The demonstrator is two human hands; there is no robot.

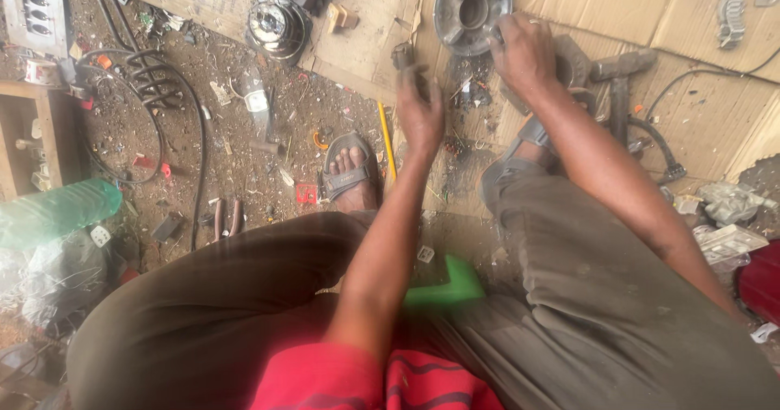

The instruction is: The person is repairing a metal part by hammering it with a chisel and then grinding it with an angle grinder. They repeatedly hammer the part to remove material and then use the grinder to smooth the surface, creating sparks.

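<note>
Flattened brown cardboard (617,8) covers the littered dirt floor (244,134). On it, the right hand (526,52) grips a round metal hub (471,10); the left hand (420,116) clasps a small dark tool (404,57). A green plastic bottle (57,211) lies left.

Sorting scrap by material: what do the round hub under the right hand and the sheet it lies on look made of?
The round hub looks like cast metal: dull grey, grimy, with a machined centre bore. The sheet looks like corrugated cardboard: matt tan, creased, with torn edges. The right hand rests on the hub's rim.
</note>
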